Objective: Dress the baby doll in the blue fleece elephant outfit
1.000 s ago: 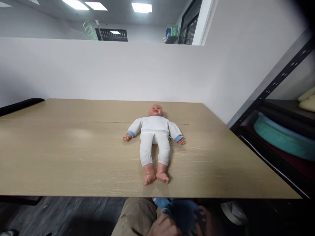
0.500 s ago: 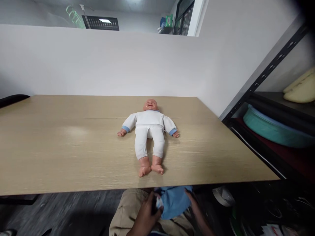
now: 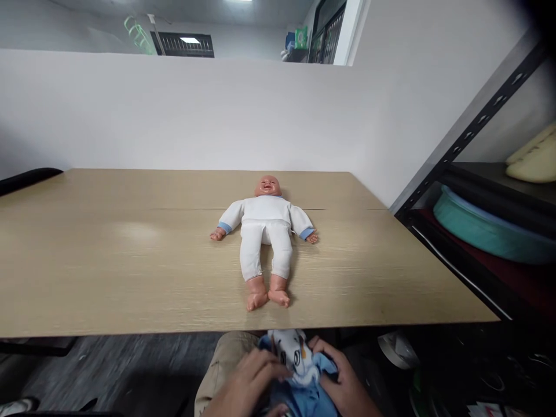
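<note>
My right hand [image 3: 343, 373] is closed on a small blue cloth garment [image 3: 306, 399] with a white cartoon face print, held low over my lap below the table edge. My left hand [image 3: 254, 376] reaches across the garment's left side, thumb and fingers apart, fingertips at the printed part and slightly blurred. Part of the cloth is hidden behind this hand. On the table [image 3: 130, 278] a baby doll [image 3: 266, 211] lies on its back, head away from me, in a white top with blue cuffs and white trousers. Its feet are bare.
A pale wall [image 3: 195, 116] rises behind the table. To the right, a dark metal shelf rack [image 3: 469, 136] holds a teal basin [image 3: 486, 229] and a cream-coloured object [image 3: 534, 159]. A black chair back [image 3: 30, 179] shows at the far left.
The garment has been turned in my hands, so the white printed face now shows. My left hand has opened over the cloth. The doll has stayed in place.
</note>
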Available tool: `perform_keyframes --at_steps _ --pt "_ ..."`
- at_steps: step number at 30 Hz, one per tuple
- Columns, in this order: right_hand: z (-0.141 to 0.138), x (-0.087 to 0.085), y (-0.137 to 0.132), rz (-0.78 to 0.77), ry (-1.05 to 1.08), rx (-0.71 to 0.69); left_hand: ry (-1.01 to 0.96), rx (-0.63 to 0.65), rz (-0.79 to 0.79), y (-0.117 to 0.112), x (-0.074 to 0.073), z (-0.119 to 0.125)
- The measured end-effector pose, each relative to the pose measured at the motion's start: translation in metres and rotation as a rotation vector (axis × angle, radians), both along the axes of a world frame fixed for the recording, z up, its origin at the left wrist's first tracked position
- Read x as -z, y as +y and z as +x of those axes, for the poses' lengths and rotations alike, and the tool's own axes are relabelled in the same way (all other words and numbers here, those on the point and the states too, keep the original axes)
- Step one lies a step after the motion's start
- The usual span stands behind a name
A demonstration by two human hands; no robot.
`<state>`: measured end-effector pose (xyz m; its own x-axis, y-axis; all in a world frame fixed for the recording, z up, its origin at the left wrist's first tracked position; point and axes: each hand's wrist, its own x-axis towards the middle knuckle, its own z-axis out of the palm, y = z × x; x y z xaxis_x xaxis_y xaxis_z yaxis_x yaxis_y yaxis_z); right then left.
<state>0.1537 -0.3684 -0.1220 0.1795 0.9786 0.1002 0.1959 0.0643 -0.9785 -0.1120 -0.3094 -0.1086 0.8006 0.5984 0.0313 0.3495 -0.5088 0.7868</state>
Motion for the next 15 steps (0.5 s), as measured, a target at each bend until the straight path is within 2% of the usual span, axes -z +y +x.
perform_keyframes --at_steps 3,4,6,8,11,13,15 --pt "-0.011 -0.038 0.005 0.151 0.14 -0.202 -0.245 -0.163 0.052 0.014 -0.048 -0.013" --pt "-0.014 -0.051 0.01 0.19 0.186 -0.233 -0.261 -0.196 0.009 0.019 -0.063 -0.015" --pt "-0.021 -0.076 0.02 0.233 0.257 -0.244 -0.262 -0.164 -0.126 0.03 -0.09 -0.014" --pt "-0.028 -0.098 0.032 0.26 0.322 -0.247 -0.305 -0.094 -0.221 0.042 -0.111 -0.01" --pt "-0.034 -0.126 0.05 0.296 0.384 -0.25 -0.43 0.02 -0.182 0.063 -0.137 -0.002" --pt "-0.029 -0.141 0.062 0.327 0.365 -0.247 -0.496 0.005 -0.113 0.078 -0.154 0.002" --pt "-0.017 -0.158 0.074 0.295 0.29 -0.28 -0.529 -0.045 -0.055 0.095 -0.172 0.004"
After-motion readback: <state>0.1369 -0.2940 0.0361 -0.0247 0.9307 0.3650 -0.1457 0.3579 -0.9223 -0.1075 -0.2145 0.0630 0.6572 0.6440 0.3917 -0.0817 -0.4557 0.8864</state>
